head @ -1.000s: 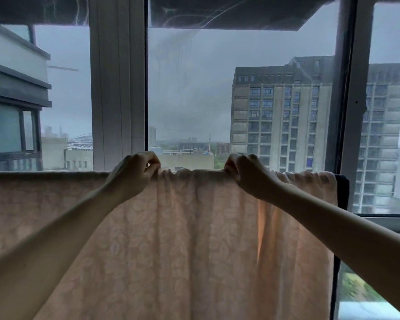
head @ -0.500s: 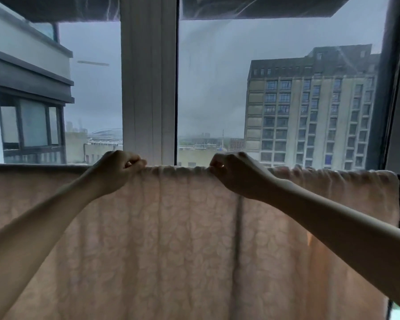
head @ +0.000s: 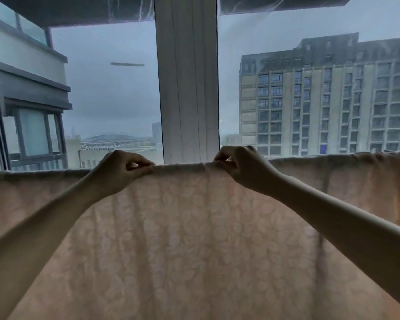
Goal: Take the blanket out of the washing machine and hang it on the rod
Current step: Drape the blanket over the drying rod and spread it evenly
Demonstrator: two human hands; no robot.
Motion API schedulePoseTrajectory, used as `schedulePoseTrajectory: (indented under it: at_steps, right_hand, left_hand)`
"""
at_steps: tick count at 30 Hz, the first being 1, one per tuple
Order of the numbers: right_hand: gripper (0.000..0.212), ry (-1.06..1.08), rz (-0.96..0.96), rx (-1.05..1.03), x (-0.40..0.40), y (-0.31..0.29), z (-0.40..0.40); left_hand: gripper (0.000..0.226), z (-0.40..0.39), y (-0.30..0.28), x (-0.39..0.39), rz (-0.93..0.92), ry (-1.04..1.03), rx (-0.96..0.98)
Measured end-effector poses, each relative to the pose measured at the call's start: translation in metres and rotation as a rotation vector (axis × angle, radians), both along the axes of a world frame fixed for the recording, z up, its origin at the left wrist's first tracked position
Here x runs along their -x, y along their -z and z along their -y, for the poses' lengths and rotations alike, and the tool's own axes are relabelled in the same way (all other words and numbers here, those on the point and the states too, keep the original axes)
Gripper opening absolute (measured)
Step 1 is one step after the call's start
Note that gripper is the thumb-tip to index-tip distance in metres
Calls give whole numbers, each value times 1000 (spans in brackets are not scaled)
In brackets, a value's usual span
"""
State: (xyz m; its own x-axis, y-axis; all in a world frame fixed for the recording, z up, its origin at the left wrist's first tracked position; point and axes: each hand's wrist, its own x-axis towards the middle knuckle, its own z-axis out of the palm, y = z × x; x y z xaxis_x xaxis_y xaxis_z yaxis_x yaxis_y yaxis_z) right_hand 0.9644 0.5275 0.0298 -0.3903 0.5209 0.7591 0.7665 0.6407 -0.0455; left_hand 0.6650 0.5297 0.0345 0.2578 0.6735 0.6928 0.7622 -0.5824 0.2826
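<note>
- Blanket (head: 194,239): draped over the hidden rod, hanging below my fingers.
- Left hand (head: 118,172), right hand (head: 243,167): each pinching the top fold.
- Change: bunching between them has flattened; hanging nearly done.

Two bare forearms, the left hand (head: 121,168) and right hand (head: 243,166) without sleeves, rings or watch

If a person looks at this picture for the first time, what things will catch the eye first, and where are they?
First, the pale pink blanket with a leaf pattern, which hangs across the whole lower half of the view. At the middle of its top edge, the left hand and the right hand each pinch the fabric. Behind them stands a white window post, with a tall grey building outside at the right.
</note>
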Motion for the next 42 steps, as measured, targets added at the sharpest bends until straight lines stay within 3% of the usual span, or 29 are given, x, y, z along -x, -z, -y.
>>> schedulePoseTrajectory:
  at_steps: [5,10,12,16,21,24,29,36,39,42]
  right_hand:
    - [6,98,-95,-11,14,5,3]
    - [8,102,-363,-197,8,-6,11]
    - [9,134,-352,-235,-2,-5,14]
    - [6,254,-296,-245,-31,-2,22]
    - [13,437,-152,-66,-45,2,27]
    - [13,331,-154,-77,-38,0,26]
    - [10,231,-69,-66,-20,4,16]
    - [2,171,-105,-131,-12,2,15]
    - [4,247,-171,-173,-22,5,14]
    - [11,402,-154,-112,-34,6,11]
  left_hand:
    - [4,-7,2,4,108,19,-123]
    - [5,0,4,-33,367,102,-361]
    - [4,2,8,-46,346,159,-426]
    - [12,0,27,-61,106,248,-427]
    - [19,3,17,-62,-43,279,-355]
    - [15,-5,10,-43,4,195,-347]
    - [21,-13,15,-2,1,71,-168]
    - [8,-10,11,-9,154,13,-265]
    - [12,-10,14,-30,220,38,-323]
    - [5,-11,20,-50,113,114,-355]
